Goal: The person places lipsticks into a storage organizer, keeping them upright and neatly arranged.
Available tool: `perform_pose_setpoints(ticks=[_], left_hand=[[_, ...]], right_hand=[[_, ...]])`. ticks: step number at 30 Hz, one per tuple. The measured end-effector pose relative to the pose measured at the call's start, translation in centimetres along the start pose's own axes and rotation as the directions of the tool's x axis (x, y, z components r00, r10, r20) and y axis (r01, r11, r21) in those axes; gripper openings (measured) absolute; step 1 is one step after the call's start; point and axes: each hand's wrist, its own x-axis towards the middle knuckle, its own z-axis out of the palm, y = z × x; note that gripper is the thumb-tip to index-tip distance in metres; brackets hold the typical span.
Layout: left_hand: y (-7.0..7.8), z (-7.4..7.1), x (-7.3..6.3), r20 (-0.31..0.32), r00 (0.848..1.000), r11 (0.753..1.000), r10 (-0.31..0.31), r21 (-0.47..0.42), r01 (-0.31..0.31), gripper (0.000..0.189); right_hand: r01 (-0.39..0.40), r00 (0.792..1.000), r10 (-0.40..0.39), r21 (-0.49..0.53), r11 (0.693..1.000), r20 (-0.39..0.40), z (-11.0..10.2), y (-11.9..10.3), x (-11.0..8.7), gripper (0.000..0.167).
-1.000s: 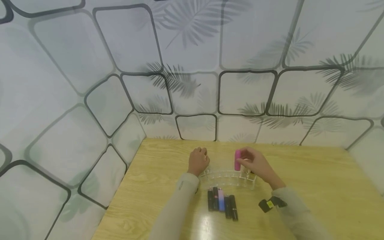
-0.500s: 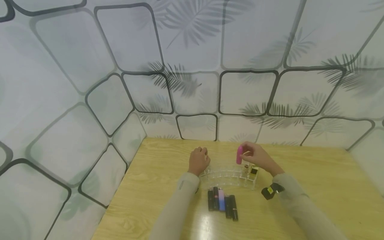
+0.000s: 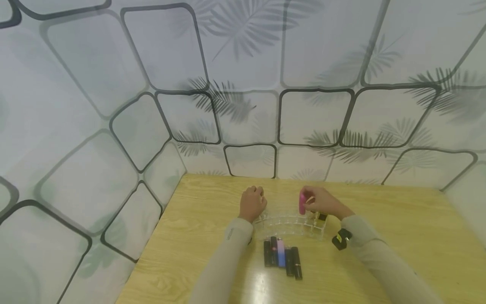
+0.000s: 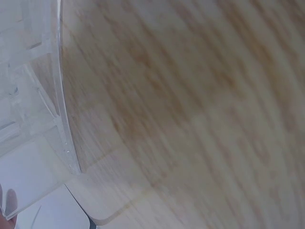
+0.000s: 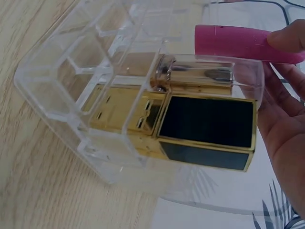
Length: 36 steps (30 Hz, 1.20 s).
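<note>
My right hand (image 3: 322, 201) pinches an upright pink lipstick tube (image 3: 302, 204) over the back right of a clear lipstick organizer (image 3: 288, 226). In the right wrist view, the thumb lies on the pink tube (image 5: 228, 42), whose free end is close to the organizer's slots. Beside it stand a gold-and-black square lipstick (image 5: 207, 124) and a clear-capped gold one (image 5: 198, 76), both seated in slots. My left hand (image 3: 253, 204) holds the organizer's left end, fingers bent over it. A fingertip (image 4: 10, 200) shows through the clear wall in the left wrist view.
In front of the organizer, several lipsticks lie side by side on the wooden table (image 3: 182, 245): black tubes (image 3: 296, 262) and a pink-to-blue one (image 3: 281, 253). A patterned wall covering (image 3: 247, 162) rises behind the table's back edge.
The right hand has lifted the pink lipstick tube up and slightly right, then lowered it again toward the organizer's back right. The left hand has stayed in place.
</note>
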Motion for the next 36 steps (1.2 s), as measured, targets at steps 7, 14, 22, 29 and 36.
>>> perform_pose_setpoints(ticks=[7,14,22,29,36], left_hand=[[-0.05,0.15,0.05,-0.004,1.000,1.000,0.007,0.000,-0.007,0.008],[-0.11,0.12,0.06,-0.001,1.000,1.000,0.010,0.007,-0.010,0.008],[-0.11,-0.12,0.14,0.031,1.000,1.000,-0.005,-0.009,0.005,0.008],[-0.18,-0.08,0.14,0.035,0.999,1.000,-0.006,-0.020,0.006,0.007],[-0.15,-0.02,0.02,0.025,1.000,1.000,-0.003,-0.019,0.004,0.007]], right_hand=[[0.024,0.999,-0.024,-0.001,1.000,0.032,0.11,0.41,-0.01,0.018],[0.041,0.998,-0.038,-0.051,0.998,0.056,0.48,0.61,-0.06,0.017],[0.063,0.997,-0.056,-0.166,0.984,0.044,0.79,0.57,-0.13,0.016],[0.070,0.997,-0.060,-0.239,0.968,0.051,0.92,0.52,-0.16,0.017],[0.110,0.994,-0.097,-0.321,0.941,0.057,0.93,0.65,-0.29,0.015]])
